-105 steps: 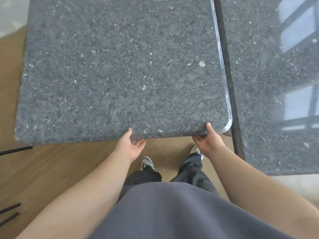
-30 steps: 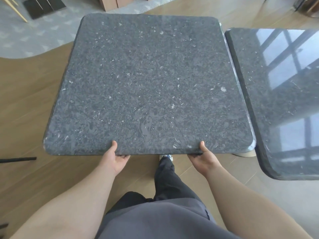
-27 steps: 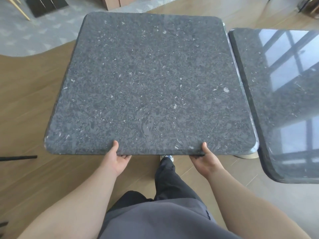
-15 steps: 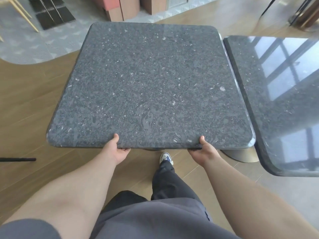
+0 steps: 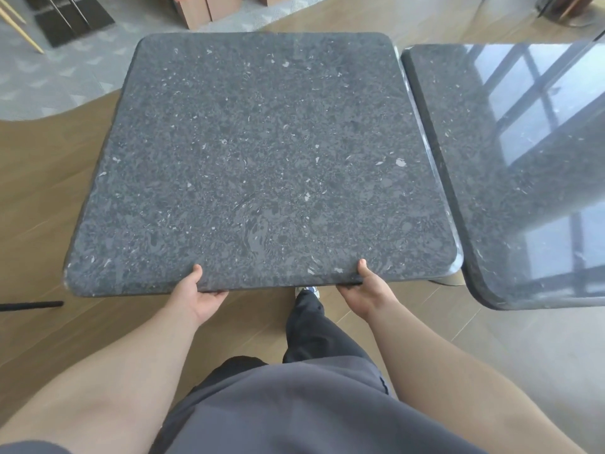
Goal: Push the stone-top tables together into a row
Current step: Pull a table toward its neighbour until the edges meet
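Two stone-top tables show in the head view: near table [image 5: 262,152], dead ahead of the person, & neighbour table [image 5: 523,165] to its right, glossy w/ window reflections. Left hand [image 5: 199,294] grasps the near table's front edge, thumb on top, fingers curled under. Right hand [image 5: 366,291] grips the same edge further right, same way. Both arms reach out from the torso, one shoe [image 5: 306,290] visible under the edge.

Step in hand, by judgement: closing & squaring the near table against its neighbour. Tops sit just beside each other; a thin dark seam runs between them, and the neighbour's front corner sits closer to the person than the near table's, so the fronts aren't flush. Whether the edges actually touch can't be told from this angle, possibly at the front corner.

Next move prob. calls for a sideways shove to the right plus a small pull back toward the body to line up the fronts. Stone is heavy, so a slow slide w/ even force from both hands.

No brand, label or writing readable anywhere.
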